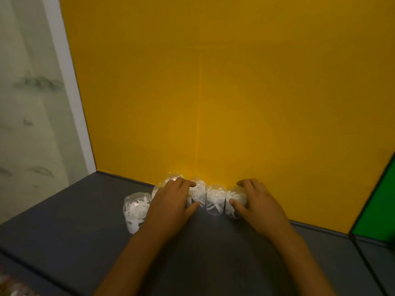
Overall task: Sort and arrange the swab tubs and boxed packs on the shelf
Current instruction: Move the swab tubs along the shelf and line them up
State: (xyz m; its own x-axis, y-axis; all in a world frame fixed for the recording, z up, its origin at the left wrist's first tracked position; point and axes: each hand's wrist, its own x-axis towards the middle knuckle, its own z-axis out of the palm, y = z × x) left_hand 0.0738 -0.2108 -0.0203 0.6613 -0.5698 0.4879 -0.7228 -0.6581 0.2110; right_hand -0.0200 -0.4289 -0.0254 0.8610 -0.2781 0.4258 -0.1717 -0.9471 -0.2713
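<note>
My left hand (171, 199) cups one clear swab tub (197, 194); my right hand (254, 201) wraps the end tub (234, 202). They seem light, slick, thin-walled: I squeeze their sides gently.

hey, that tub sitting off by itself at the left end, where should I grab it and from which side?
Grip the left tub around its clear round wall, coming from the front or its open left side. It stands upright apart from the row, with the left hand close on its right, so those sides look free.
</note>
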